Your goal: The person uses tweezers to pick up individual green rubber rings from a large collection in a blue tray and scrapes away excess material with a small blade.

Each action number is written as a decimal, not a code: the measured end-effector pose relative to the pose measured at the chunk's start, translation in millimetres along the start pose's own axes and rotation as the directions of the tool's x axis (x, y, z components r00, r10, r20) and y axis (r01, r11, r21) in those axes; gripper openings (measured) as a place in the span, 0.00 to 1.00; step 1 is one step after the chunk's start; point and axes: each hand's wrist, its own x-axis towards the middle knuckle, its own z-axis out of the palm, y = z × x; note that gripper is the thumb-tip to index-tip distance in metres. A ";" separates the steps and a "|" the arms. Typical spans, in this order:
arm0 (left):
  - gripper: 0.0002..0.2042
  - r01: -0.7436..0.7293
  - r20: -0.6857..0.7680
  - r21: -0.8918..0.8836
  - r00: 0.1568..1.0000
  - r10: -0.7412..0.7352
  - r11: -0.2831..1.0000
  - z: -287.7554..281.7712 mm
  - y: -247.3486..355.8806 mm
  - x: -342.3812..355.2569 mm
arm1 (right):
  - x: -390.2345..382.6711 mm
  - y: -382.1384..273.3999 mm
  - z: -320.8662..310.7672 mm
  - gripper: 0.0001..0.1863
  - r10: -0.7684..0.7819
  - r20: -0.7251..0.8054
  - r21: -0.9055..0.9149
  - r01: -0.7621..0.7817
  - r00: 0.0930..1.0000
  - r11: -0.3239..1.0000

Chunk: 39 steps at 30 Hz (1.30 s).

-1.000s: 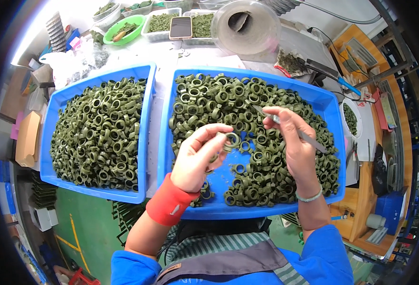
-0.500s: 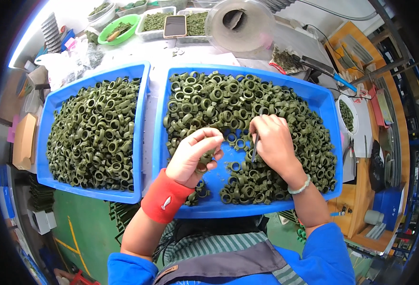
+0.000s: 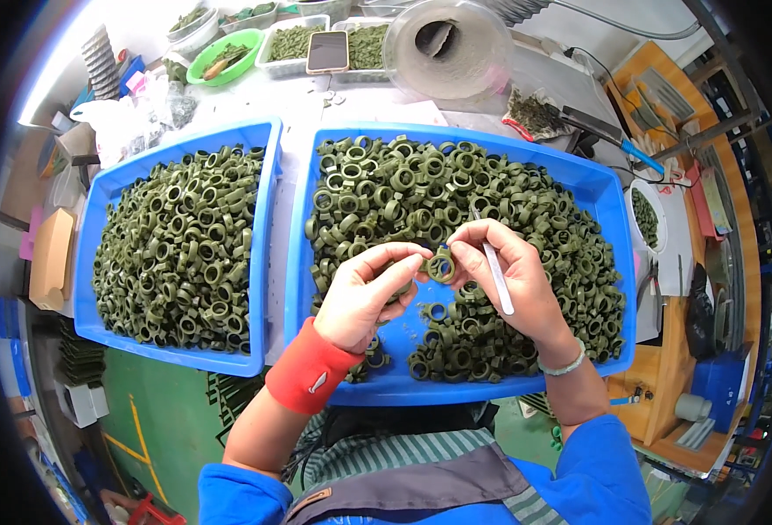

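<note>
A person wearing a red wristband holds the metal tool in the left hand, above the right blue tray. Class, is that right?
No: the head view shows the metal tool in the right hand, not the left hand. The red wristband and right blue tray are as stated.

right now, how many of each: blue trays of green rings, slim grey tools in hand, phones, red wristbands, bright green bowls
Blue trays of green rings: 2
Slim grey tool in hand: 1
Phone: 1
Red wristband: 1
Bright green bowl: 1
Total: 6
</note>
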 end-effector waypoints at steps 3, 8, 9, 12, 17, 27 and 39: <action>0.11 -0.030 0.012 0.022 0.999 0.030 0.999 -0.2 0.1 -0.8 | -0.9 3.3 0.5 0.11 -0.038 0.021 -0.045 0.039 0.999 0.998; 0.11 -0.054 0.033 0.010 0.998 0.054 0.998 0.3 -0.2 -1.1 | -0.8 8.0 3.0 0.14 -0.197 -0.014 -0.134 0.193 0.980 0.972; 0.11 -0.049 0.034 -0.014 0.998 0.050 0.999 0.2 0.0 -1.2 | -1.1 7.7 3.8 0.14 -0.246 -0.016 -0.188 0.239 0.969 0.953; 0.11 -0.038 0.032 -0.041 0.999 0.040 0.998 -0.8 -0.2 -1.1 | -1.4 7.8 5.0 0.15 -0.280 -0.011 -0.255 0.268 0.960 0.929; 0.11 -0.025 -0.008 -0.042 1.000 0.025 0.999 3.5 1.9 -2.2 | -2.5 5.8 8.5 0.15 -0.342 0.003 -0.326 0.324 0.940 0.888; 0.11 -0.120 -0.025 0.022 0.992 0.121 0.992 0.8 0.7 -2.9 | -0.3 6.9 6.8 0.14 -0.466 0.040 -0.434 0.435 0.884 0.789; 0.12 -0.154 -0.082 0.161 0.982 0.169 0.975 6.1 2.9 -5.0 | 1.4 13.3 8.7 0.09 -0.330 -0.032 -0.095 0.326 0.943 0.941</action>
